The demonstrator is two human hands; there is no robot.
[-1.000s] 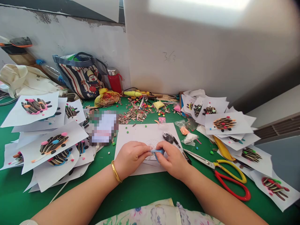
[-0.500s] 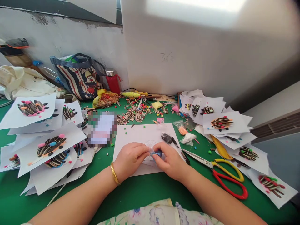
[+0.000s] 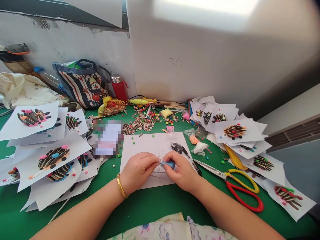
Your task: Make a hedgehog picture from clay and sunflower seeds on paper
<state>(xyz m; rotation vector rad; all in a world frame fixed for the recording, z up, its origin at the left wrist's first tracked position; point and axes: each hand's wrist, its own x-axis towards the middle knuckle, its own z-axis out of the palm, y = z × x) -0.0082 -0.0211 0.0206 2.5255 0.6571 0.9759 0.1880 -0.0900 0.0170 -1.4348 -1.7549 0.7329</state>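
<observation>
My left hand (image 3: 138, 169) and my right hand (image 3: 180, 170) meet over a white sheet of paper (image 3: 150, 143) on the green table (image 3: 150, 203). Both pinch a small lump of blue clay (image 3: 168, 163) that sits in a thin clear wrapper between the fingertips. A gold bangle (image 3: 121, 186) circles my left wrist. A black clay lump (image 3: 177, 147) and a black pen (image 3: 191, 160) lie on the sheet just beyond my right hand.
Scissors with red and yellow handles (image 3: 240, 190) lie to the right. Stacks of sheets with seed-and-clay figures spread at left (image 3: 52, 156) and right (image 3: 235, 131). Sunflower seeds (image 3: 142, 121), a striped bag (image 3: 82, 83) and a red flask (image 3: 119, 87) stand by the wall.
My hands stay pinched on the blue clay and shift only slightly. The view has drifted a little, moving the scene leftward.
</observation>
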